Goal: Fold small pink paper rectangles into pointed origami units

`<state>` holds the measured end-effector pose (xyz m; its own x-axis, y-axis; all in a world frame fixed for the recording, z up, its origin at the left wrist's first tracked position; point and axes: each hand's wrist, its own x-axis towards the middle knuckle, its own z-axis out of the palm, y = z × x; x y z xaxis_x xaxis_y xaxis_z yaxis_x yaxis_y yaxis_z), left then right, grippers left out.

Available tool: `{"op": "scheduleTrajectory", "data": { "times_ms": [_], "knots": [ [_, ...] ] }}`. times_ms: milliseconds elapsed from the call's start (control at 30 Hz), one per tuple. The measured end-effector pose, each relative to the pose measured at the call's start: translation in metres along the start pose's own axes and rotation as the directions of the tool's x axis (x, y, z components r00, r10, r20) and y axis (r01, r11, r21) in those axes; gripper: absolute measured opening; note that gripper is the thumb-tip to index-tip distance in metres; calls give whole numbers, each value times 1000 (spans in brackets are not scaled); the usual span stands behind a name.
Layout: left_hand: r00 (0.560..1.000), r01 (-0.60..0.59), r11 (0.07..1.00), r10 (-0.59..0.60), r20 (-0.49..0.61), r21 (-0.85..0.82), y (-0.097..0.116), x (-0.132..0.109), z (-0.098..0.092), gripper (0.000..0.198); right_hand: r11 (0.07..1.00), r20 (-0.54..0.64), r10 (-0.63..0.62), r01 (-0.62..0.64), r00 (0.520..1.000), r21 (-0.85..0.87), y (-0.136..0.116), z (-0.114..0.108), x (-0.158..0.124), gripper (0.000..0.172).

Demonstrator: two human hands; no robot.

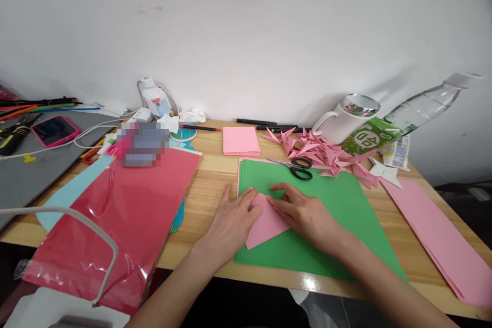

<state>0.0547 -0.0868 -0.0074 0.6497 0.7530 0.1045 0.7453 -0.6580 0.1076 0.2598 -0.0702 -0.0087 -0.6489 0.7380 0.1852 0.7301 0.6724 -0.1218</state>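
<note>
A small pink paper (267,225), partly folded to a point, lies on a green sheet (338,225) near the table's front edge. My left hand (232,223) rests flat on the pink paper's left side with its fingers stretched out. My right hand (303,212) presses down on the paper's right side, fingers extended along the fold. Neither hand lifts the paper off the sheet.
Black scissors (298,168) lie on the green sheet's far edge. Behind them are several folded pink pieces (326,152), a pink paper stack (241,141), a white mug (346,118) and a plastic bottle (423,107). Red sheets (126,215) in plastic lie left, pink strips (438,230) right.
</note>
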Motion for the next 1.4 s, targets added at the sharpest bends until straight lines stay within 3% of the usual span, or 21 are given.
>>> {"op": "scheduleTrajectory", "data": {
  "times_ms": [267, 433, 533, 667, 833, 1000, 1100, 1200, 1267, 1400],
  "knots": [
    [1000, 16, 999, -16, 12, -29, -2, -3, 0, 26, 996, 29, 54, -52, 998, -71, -2, -6, -14, 25],
    [999, 32, 999, -32, -13, -36, -1, -5, 4, 26, 974, -2, 160, -158, 987, 164, -2, 2, -17, 22],
    [999, 23, 999, -24, -33, -32, -1, -5, 5, 28, 921, 58, 234, -240, 971, 308, -2, 1, -16, 23],
    [999, -20, 998, 17, -41, -59, -2, -6, 5, 25, 878, 163, 349, -383, 923, 288, -9, -7, -7, 25],
    [994, -51, 990, 37, -104, -135, -10, -9, 8, 30, 836, 255, 387, -454, 886, 307, -17, -17, 9, 27],
    [982, 9, 977, -48, -180, -215, -13, -11, 1, 20, 792, 246, 355, -430, 902, 434, -13, -13, 24, 27],
    [978, 81, 972, -121, -172, -221, -9, -12, -4, 15, 748, 138, 301, -324, 944, 579, -2, -4, 36, 28],
    [964, 140, 979, -168, -206, -146, -2, -15, -3, 11, 762, 31, 360, -313, 933, 567, 9, 4, 48, 23],
    [960, 139, 983, -163, -229, -118, 2, -17, -1, 13, 751, 30, 379, -327, 925, 574, 14, 8, 52, 23],
    [966, 82, 988, -112, -231, -132, 6, -17, 0, 20, 564, 111, 318, -281, 942, 777, 19, 12, 53, 33]
  ]
}}
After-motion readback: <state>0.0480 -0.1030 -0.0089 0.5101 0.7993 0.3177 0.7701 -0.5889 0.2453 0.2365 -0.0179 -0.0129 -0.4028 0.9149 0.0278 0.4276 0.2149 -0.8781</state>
